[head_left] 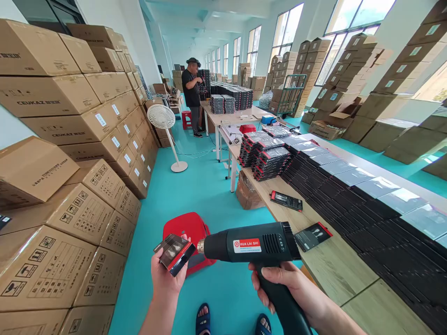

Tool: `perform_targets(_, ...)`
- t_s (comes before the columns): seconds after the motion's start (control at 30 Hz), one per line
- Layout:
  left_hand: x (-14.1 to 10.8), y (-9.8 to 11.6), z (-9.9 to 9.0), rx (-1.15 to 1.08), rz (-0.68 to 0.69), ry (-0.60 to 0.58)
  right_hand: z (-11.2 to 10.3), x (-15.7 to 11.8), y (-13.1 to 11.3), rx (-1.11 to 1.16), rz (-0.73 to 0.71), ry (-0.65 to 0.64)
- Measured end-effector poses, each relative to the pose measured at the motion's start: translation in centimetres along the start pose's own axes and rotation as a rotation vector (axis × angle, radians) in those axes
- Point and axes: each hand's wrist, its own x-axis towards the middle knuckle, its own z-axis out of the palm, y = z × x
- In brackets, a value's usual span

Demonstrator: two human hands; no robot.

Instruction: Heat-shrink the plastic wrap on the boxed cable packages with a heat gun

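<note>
My left hand is closed round a small black box with a red stripe and a glossy, film-like surface. In my right hand is a dark heat gun with a red and white label, gripped by its handle. Its metal nozzle points left and ends close to the box's right edge; whether they touch I cannot tell. On the wooden table to the right lie two flat black packages, one farther off and one just beyond the gun's back end.
Stacked packages and long rows of black boxes cover much of the table. A red stool stands below my left hand. Cartons line the left; a white fan and a person are farther back.
</note>
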Motion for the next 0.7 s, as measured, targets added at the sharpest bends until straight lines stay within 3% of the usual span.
perform_targets(0.2, -0.4, 1.3, -0.4, 0.270, -0.017, 0.057, -1.4, -1.3, -0.5, -0.055, 0.022, 0.049)
perform_targets(0.3, -0.6, 1.8, -0.1, 0.252, -0.051, 0.026, -2.0, -2.3, -0.6, -0.079, 0.055, 0.063)
perform_targets(0.47, -0.7, 1.7, 0.9, 0.186, 0.026, 0.038, -1.4, -3.0, -0.5, -0.201, 0.121, -0.037)
perform_targets(0.6, -0.7, 1.5, 0.7, 0.217, 0.029, 0.020, -0.9, -3.0, -0.5, -0.262, 0.087, 0.021)
perform_targets(0.7, -0.7, 1.5, 0.4, 0.236, 0.035, 0.032, -1.0, -2.8, -0.2, -0.350, 0.176, -0.011)
